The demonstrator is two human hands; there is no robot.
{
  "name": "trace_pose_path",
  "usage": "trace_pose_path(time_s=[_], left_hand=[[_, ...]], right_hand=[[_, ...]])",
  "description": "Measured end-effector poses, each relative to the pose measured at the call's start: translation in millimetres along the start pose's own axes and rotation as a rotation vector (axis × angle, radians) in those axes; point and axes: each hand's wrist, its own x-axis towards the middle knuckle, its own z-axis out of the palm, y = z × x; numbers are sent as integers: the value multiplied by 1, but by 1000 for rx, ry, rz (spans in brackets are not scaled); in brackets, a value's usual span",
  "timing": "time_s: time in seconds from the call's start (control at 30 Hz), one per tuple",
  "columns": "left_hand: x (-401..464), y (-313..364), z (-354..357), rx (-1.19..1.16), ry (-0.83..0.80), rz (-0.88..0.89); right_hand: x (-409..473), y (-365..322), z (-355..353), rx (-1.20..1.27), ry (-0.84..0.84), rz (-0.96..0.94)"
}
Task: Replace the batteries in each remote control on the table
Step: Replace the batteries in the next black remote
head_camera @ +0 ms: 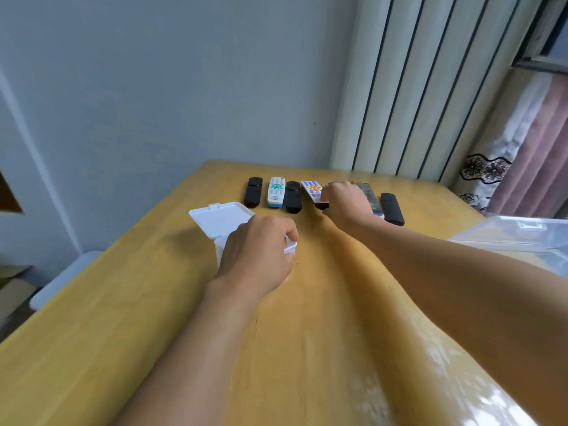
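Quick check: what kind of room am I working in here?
Likely a room in a home: a wooden table in a corner, pink curtains by a window, and household remote controls lined up.

Yellow wooden table, white box, black remotes, white remote with seemingly teal buttons, floral-patterned curtain

The left hand covers most of the white box so its contents cannot be seen, the right hand hides most of a dark remote, and the clear bin runs off the right edge.
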Motion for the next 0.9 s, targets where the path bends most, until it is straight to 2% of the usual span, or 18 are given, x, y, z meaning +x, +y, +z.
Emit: trace_pose_path(time_s=[0.23,0.6,0.77,0.9], left_hand=[[0,7,4,79,72,-39],[0,8,9,25,132,-51],[-1,11,7,-30,315,-119],[-2,12,8,2,300,-133]], right_hand=[[17,-8,-5,-31,-158,7],[38,-38,-2,151,-92,122],[51,-65,-3,105,-256,123],[56,-83,0,66,-307,134]])
